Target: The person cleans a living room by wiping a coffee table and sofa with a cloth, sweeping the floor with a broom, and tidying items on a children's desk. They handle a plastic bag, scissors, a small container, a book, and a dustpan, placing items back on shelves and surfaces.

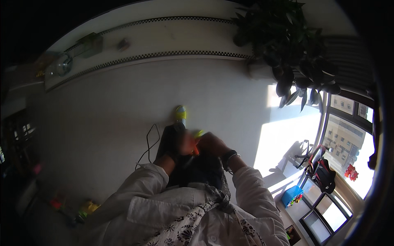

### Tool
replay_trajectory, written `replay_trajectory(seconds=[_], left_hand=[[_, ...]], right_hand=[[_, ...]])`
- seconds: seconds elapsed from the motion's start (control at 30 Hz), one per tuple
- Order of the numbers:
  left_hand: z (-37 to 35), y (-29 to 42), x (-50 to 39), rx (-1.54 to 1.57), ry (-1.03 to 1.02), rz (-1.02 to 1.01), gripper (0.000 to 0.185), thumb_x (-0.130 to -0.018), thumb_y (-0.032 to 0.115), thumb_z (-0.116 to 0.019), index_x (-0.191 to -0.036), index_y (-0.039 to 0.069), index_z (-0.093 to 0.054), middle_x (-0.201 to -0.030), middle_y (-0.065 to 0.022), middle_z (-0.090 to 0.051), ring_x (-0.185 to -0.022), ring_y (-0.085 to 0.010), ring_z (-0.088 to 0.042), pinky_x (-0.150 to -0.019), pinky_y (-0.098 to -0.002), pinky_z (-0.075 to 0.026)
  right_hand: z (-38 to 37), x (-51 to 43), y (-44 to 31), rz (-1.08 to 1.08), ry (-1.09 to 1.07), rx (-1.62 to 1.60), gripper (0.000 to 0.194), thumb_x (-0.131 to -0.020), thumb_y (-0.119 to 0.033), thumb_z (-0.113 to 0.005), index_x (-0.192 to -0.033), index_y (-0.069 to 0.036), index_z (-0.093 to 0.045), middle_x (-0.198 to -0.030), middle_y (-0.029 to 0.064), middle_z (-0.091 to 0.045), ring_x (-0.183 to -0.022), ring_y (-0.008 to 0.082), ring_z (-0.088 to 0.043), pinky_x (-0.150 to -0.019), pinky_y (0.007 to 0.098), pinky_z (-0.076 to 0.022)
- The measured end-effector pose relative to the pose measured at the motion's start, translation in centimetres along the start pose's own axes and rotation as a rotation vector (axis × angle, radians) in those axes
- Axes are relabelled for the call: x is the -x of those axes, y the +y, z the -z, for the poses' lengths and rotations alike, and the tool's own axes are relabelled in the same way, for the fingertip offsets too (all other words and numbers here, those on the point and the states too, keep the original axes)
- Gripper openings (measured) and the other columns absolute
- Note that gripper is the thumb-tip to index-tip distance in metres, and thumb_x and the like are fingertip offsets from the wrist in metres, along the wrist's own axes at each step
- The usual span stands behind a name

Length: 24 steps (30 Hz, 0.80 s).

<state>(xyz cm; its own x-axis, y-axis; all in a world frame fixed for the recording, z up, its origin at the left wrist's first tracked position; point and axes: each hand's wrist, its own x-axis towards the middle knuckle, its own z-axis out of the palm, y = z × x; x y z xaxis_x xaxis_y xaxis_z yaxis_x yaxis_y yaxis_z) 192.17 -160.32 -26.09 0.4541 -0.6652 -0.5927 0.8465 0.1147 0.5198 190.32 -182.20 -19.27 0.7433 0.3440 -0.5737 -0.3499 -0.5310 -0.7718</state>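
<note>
My left hand is blurred, held over my dark trousers at the middle of the view. Close beside it is my right hand, its fingers curled and its back towards me. Between the two hands shows a small orange-red object; its shape is smeared and partly covered by the fingers. Which hand grips it, I cannot tell. Below my hands, one yellow-and-grey shoe stands on the pale floor. A bit of bright yellow peeks out just past my hands, perhaps the other shoe.
A thin black cable loops on the floor by my left leg. Ahead runs a pale strip with checkered borders. Leafy plants stand ahead right. Further right are an office chair, a backpack, a blue bin and sunlit windows.
</note>
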Motion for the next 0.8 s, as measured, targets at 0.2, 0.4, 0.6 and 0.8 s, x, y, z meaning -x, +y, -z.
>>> replay_trajectory(seconds=[0.2, 0.4, 0.6, 0.8], left_hand=[[-0.1, -1.1, -4.9, 0.259, 0.532, 0.324, 0.036, -0.097, 0.038, -0.050, -0.073, 0.011, -0.051, -0.061, -0.0032, -0.052, -0.052, -0.0189, -0.054, -0.051, -0.0356, -0.046], [-3.3, -7.1, -11.5, 0.804, 1.030, 0.124, 0.021, -0.096, 0.022, -0.049, -0.078, 0.012, -0.042, -0.063, -0.0001, -0.041, -0.053, -0.0150, -0.044, -0.059, -0.0361, -0.046], [-10.5, -14.0, -22.0, 1.028, 0.836, 0.295, 0.022, -0.097, 0.022, -0.048, -0.078, 0.012, -0.045, -0.068, -0.0004, -0.045, -0.057, -0.0153, -0.048, -0.061, -0.0336, -0.049], [-15.0, -17.9, -26.6, 0.918, 0.470, 0.458, 0.027, -0.095, 0.034, -0.057, -0.081, 0.012, -0.049, -0.065, -0.0005, -0.049, -0.056, -0.0166, -0.055, -0.061, -0.0389, -0.055]], right_hand=[[17.6, -7.1, 13.7, -0.443, 0.227, 0.400, 0.055, -0.083, -0.025, -0.066, -0.131, -0.002, -0.050, -0.129, 0.0207, -0.054, -0.121, 0.0367, -0.052, -0.101, 0.0434, -0.0434], [31.6, -20.5, 28.4, -0.360, 0.048, 0.946, 0.047, -0.080, -0.017, -0.064, -0.121, 0.000, -0.049, -0.130, 0.0191, -0.048, -0.121, 0.0360, -0.051, -0.100, 0.0451, -0.0471], [34.8, -33.1, 35.8, -0.328, 0.051, 0.951, 0.064, -0.080, -0.014, -0.063, -0.135, 0.007, -0.037, -0.142, 0.0256, -0.038, -0.130, 0.0397, -0.042, -0.109, 0.0439, -0.0382], [32.7, -41.2, 42.4, -0.303, 0.316, 1.066, 0.077, -0.077, -0.016, -0.062, -0.136, 0.014, -0.023, -0.135, 0.0349, -0.036, -0.129, 0.0447, -0.040, -0.108, 0.0463, -0.0387]])
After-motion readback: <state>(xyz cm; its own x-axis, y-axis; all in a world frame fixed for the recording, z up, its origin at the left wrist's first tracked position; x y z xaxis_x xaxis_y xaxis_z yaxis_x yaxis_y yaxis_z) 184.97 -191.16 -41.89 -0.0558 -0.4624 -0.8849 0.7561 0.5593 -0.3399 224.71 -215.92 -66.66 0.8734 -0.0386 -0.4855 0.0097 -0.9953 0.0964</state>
